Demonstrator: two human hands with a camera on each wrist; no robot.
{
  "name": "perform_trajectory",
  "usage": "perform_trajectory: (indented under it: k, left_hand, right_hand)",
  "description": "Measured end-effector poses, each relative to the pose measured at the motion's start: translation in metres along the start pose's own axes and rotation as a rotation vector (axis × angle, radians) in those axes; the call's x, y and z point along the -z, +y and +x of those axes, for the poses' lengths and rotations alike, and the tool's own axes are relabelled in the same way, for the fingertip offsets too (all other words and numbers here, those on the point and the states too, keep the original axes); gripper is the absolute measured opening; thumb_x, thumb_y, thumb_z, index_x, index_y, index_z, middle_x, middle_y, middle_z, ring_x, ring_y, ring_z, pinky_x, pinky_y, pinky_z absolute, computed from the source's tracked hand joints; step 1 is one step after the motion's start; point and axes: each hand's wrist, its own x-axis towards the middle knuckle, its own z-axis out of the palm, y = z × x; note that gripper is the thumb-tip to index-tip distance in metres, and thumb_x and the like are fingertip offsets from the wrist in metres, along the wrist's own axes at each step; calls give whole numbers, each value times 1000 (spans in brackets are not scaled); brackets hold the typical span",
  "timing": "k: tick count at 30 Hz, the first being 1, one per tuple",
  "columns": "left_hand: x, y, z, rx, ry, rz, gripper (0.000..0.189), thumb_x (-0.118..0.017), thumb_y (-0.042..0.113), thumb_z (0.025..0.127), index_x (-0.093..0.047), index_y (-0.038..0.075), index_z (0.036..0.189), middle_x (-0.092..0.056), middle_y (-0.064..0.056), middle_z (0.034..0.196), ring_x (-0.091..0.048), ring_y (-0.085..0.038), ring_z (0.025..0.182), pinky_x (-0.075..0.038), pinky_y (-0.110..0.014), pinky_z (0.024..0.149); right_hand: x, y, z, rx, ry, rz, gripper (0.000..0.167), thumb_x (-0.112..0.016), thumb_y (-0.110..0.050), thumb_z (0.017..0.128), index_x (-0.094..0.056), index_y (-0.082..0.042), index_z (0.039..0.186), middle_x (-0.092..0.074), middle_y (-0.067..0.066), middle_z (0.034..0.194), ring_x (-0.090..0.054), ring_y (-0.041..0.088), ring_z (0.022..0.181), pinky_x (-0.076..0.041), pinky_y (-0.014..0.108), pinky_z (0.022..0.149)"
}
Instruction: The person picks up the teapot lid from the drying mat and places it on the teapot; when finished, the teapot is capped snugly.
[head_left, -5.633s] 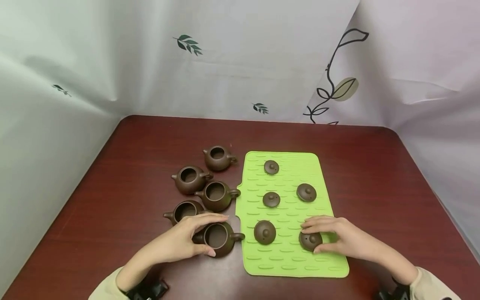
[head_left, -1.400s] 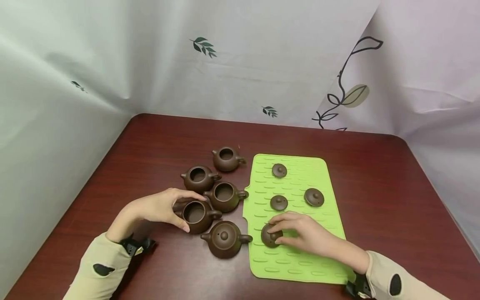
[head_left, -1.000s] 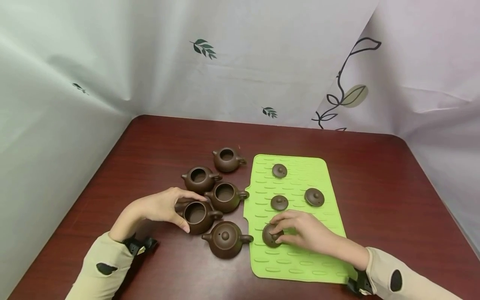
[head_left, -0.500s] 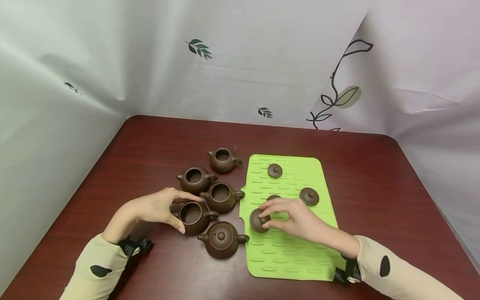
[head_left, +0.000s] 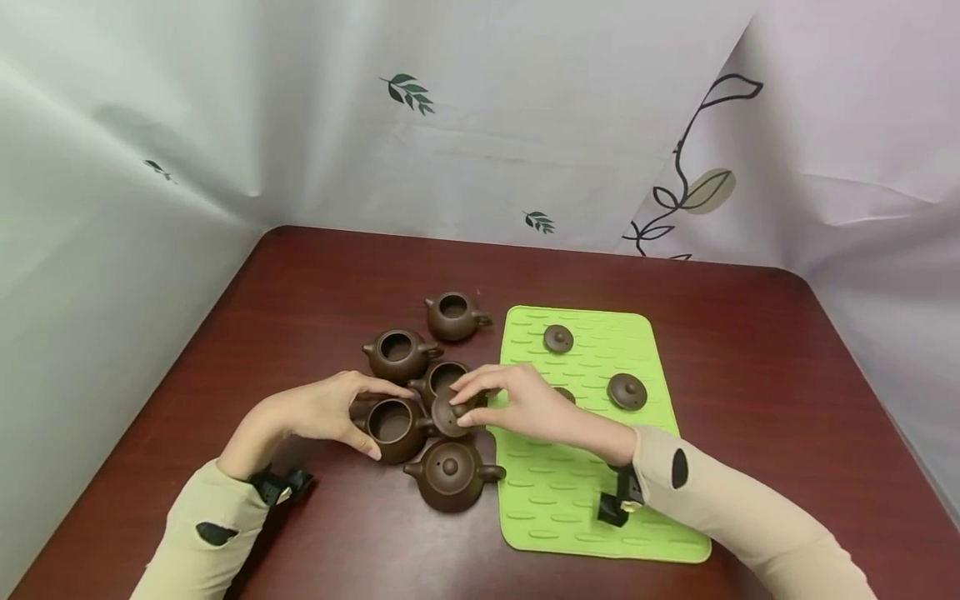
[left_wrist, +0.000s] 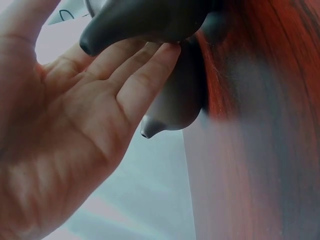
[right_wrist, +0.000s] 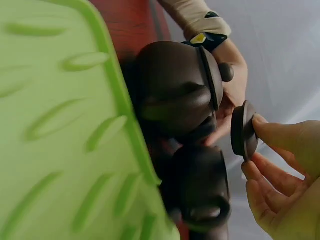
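My left hand (head_left: 318,415) curves round the spout side of an open brown teapot (head_left: 400,447), thumb in front and fingers behind. In the left wrist view the fingers pass under that teapot's spout (left_wrist: 102,32). My right hand (head_left: 528,404) pinches a brown lid (head_left: 447,418) by its knob. The right wrist view shows the lid (right_wrist: 244,131) in the air, tilted relative to that camera, apart from the pots. It hangs above the gap between the held teapot and another open teapot (head_left: 442,377), partly hiding both. A lidded teapot (head_left: 450,482) stands in front.
Two more open teapots (head_left: 399,358) stand further back on the dark red table (head_left: 315,283). A green ridged mat (head_left: 547,517) lies to the right. On it rest a far lid (head_left: 558,338), a right-hand lid (head_left: 627,392) and one mostly hidden lid (head_left: 566,394).
Over five seconds ago the front teapot had no lid; now it wears one, and my left hand is at the neighbouring pot. Lately my right hand lifted another lid off the mat and carried it left.
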Motion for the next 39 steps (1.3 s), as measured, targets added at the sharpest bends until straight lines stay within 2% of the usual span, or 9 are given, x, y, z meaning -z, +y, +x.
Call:
perform_trajectory:
  k: [6, 8, 13, 19, 25, 30, 35, 39]
  left_hand:
    - [1, 2, 1, 9, -11, -41, 73, -83, 40, 65, -56, 14, 128, -59, 4, 123, -53, -12, 113, -44, -30, 92]
    - [2, 2, 1, 0, -12, -64, 71, -84, 37, 65, -57, 12, 126, -61, 6, 120, -54, -11, 111, -44, -28, 92]
    - [2, 3, 5, 4, -1, -67, 73, -85, 38, 64, -57, 11, 126, -60, 6, 122, -52, -9, 113, -42, -29, 95]
    - [2, 3, 4, 30, -4, -73, 75, -86, 37, 63, -57, 9, 126, -59, 4, 123, -52, -10, 114, -42, -30, 95]
    - [1, 2, 2, 22, 8, -98, 68, -86, 35, 62, -59, 15, 121, -61, 8, 118, -54, -7, 109, -42, -27, 93]
    - [-2, 1, 5, -6, 7, -94, 62, -86, 36, 63, -61, 20, 118, -61, 11, 117, -54, -6, 109, -43, -29, 93]
    - [0, 3, 3, -20, 1, -14, 66, -83, 40, 66, -59, 16, 123, -59, 8, 122, -53, -7, 111, -44, -30, 92]
    - [3, 6, -2, -46, 3, 35, 71, -81, 42, 68, -56, 13, 128, -58, 4, 126, -52, -9, 114, -45, -33, 93]
  right_hand:
    - [-13, -10, 25, -4, -25, 75, 19, -74, -20, 81, -74, -15, 99, -66, -1, 111, -64, 8, 94, -53, 22, 73]
    - [-17, -14, 33, 27, -39, 22, 19, -74, -21, 81, -74, -15, 99, -66, -1, 111, -64, 8, 94, -52, 19, 72]
    - [-23, -23, 46, 121, -71, -207, 18, -73, -26, 81, -74, -19, 98, -66, -5, 109, -61, 4, 95, -49, 16, 74]
    - [-30, -28, 55, 130, -105, -216, 19, -72, -26, 83, -74, -16, 99, -68, -3, 102, -65, 8, 89, -51, 19, 73]
    - [-38, -30, 58, 143, -92, -326, 20, -70, -32, 84, -74, -21, 100, -69, -8, 102, -62, 1, 93, -46, 15, 79]
    - [-41, -25, 54, 122, -117, -373, 20, -68, -34, 86, -72, -24, 103, -67, -10, 108, -60, 1, 100, -47, 19, 83]
    - [-35, -22, 47, 127, -163, -334, 25, -67, -31, 87, -70, -23, 110, -66, -9, 112, -57, 4, 107, -44, 20, 91]
    - [-29, -20, 40, 153, -149, -266, 26, -68, -27, 86, -69, -21, 111, -65, -7, 114, -56, 7, 110, -42, 21, 94]
